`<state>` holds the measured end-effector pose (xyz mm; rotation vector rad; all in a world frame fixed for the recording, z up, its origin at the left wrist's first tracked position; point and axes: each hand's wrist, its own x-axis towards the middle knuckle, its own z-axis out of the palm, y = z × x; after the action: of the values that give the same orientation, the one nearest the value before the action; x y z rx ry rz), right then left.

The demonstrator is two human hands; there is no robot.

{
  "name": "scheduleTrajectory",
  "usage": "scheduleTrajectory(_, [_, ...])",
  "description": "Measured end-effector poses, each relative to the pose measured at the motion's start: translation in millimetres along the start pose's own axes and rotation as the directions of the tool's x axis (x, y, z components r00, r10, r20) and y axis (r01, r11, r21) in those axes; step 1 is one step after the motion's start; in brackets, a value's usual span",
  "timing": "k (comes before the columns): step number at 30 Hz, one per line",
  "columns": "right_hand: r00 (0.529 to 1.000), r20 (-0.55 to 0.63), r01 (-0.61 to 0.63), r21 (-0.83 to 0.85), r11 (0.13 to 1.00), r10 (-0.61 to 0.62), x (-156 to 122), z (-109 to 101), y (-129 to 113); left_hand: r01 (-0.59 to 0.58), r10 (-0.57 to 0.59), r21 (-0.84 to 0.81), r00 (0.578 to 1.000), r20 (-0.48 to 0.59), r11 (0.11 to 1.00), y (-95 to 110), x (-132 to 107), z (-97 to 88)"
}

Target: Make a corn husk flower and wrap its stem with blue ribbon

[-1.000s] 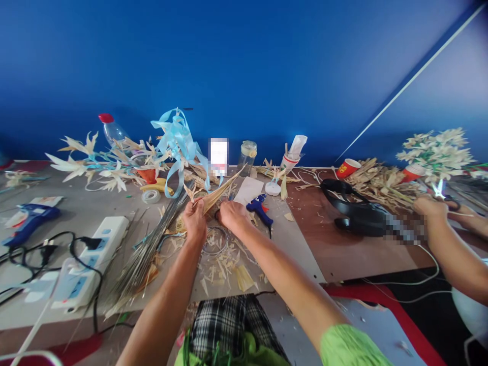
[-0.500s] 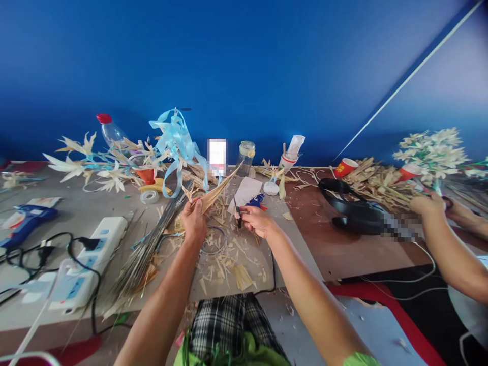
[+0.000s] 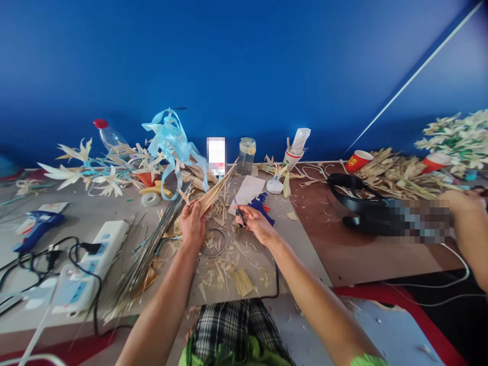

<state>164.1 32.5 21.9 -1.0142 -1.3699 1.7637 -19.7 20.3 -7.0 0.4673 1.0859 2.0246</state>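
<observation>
Head view: my left hand (image 3: 192, 226) is closed around a dried leaf (image 3: 213, 192) over the table (image 3: 312, 239); pinched hard, it could tear. My right hand (image 3: 259, 223) grips small scissors (image 3: 239, 216), blades blurred, close enough to nick my left hand. A co-worker's hand (image 3: 463, 203) is cut off at right.

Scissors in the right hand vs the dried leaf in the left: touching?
Apart. Head view: the scissors point up beside the dried leaf, with littered table showing between them.
</observation>
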Motion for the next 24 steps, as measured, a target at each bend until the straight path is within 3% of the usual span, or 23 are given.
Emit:
scheduleTrajectory(7, [0.990, 0.120, 0.085, -0.114, 0.990, -0.071, 0.6, -0.8, 13.7, -0.005, 0.005, 0.023, 1.000, -0.005, 1.000, -2.4, 0.4, 1.7])
scheduleTrajectory(18, [0.977, 0.109, 0.213, -0.463, 0.860, -0.184, -4.4, -0.8, 13.1, -0.010, -0.005, 0.241, 0.998, 0.062, 0.971, -5.2, -9.2, 3.3])
scheduleTrajectory(24, [0.966, 0.109, 0.257, -0.526, 0.811, -0.235, -4.8, 2.6, 13.2, 0.014, -0.030, 0.224, 0.997, 0.072, 0.975, -4.9, -10.7, 4.6])
